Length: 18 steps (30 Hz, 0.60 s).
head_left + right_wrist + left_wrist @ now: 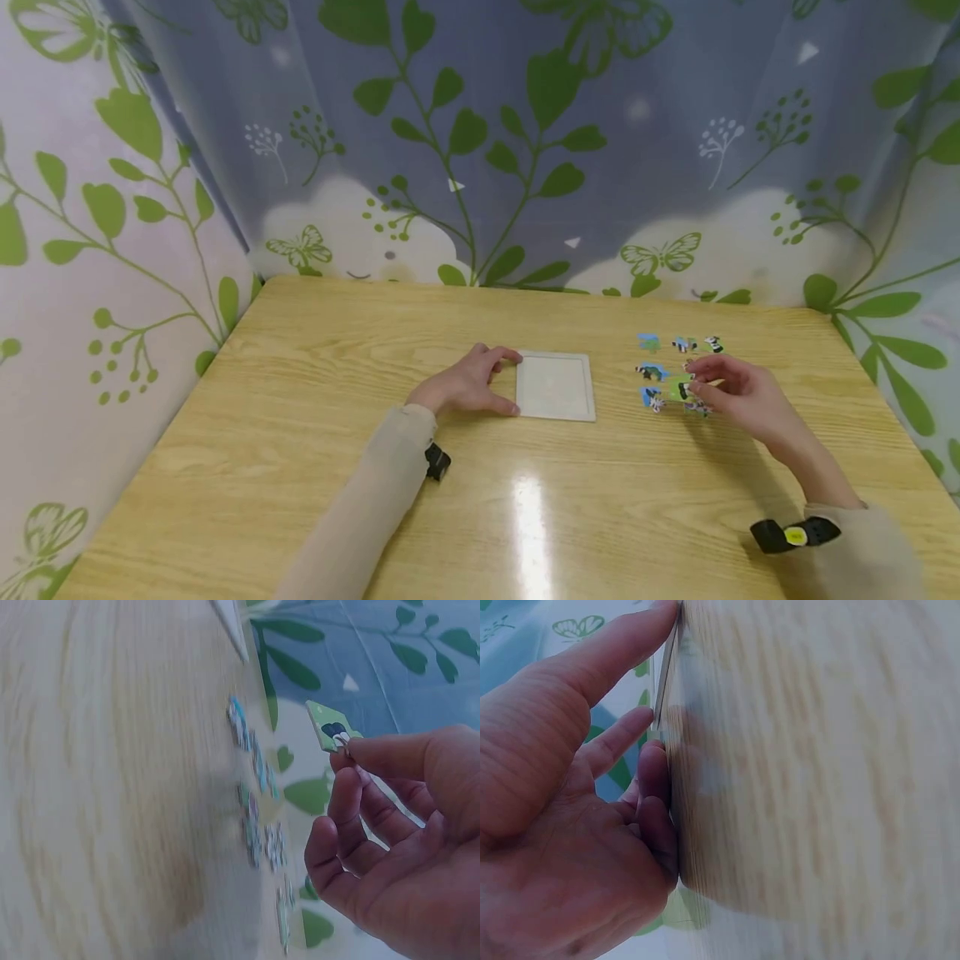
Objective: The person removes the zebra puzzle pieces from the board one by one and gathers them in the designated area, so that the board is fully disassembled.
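Note:
A flat, square, pale puzzle tray with a raised rim lies on the table. My left hand rests at its left side, thumb and index finger spread apart and touching that edge near the two corners. In the left wrist view the other fingers of the left hand are bent against the tabletop. My right hand pinches a green puzzle piece with a black-and-white print between thumb and fingertips, held above the table. Beneath and beside it lie several loose puzzle pieces with blue, green and animal prints.
The wooden table carries the tray in the middle and the pieces to its right. A curtain with leaves and butterflies hangs along the back and sides. Black straps sit on both wrists.

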{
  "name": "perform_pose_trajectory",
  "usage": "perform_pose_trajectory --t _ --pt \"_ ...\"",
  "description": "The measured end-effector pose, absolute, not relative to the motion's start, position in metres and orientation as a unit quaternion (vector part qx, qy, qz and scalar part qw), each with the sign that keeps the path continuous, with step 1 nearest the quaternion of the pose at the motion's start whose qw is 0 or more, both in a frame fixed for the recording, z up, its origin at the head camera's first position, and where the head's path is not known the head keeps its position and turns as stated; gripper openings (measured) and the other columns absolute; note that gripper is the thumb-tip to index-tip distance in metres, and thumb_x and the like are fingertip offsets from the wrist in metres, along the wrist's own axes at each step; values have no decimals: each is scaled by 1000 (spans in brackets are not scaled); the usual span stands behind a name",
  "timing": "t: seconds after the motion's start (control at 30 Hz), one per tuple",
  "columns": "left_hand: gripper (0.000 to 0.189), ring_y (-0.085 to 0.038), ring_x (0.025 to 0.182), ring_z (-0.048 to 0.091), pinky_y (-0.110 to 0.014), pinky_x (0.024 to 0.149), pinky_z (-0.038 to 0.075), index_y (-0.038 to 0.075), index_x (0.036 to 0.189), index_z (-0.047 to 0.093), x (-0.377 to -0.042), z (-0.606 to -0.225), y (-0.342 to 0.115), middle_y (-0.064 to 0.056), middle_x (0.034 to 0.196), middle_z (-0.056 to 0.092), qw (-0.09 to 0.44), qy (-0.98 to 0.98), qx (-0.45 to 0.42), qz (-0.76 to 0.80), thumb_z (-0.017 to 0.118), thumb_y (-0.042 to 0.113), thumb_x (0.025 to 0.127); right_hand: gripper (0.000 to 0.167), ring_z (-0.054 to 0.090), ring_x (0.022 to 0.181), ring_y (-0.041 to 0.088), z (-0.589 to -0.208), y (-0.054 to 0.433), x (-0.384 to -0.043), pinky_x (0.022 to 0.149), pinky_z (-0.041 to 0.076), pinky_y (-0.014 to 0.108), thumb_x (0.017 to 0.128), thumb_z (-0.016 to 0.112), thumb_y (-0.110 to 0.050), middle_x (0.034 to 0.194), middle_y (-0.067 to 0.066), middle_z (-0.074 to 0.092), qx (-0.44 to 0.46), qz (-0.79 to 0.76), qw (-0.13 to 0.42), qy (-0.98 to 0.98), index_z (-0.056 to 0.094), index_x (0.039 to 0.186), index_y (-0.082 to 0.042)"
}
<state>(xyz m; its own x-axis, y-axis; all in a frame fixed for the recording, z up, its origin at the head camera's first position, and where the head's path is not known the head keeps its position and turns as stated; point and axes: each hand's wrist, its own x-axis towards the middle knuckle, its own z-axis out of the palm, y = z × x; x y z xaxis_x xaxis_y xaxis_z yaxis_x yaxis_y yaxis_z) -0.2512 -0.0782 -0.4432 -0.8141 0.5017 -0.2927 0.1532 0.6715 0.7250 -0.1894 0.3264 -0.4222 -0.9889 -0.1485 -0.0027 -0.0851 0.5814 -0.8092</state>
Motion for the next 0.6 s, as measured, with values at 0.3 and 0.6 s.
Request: perform_pose_trajectory --t 0.3,0.6 --pt "78 -22 119 45 -41 104 43 28 151 45 -251 -443 -78 -7 134 43 240 884 182 357 85 32 85 31 67 78 9 -431 355 -186 66 55 25 100 67 -21 96 -7 68 -52 -424 25 904 62 123 1" --pt "78 -22 121 45 -42 105 43 27 151 45 -249 -441 -78 -7 133 44 239 881 179 367 85 30 84 33 66 77 4 -441 382 -184 65 55 24 102 65 -21 93 -13 66 -35 -412 47 909 60 124 2"
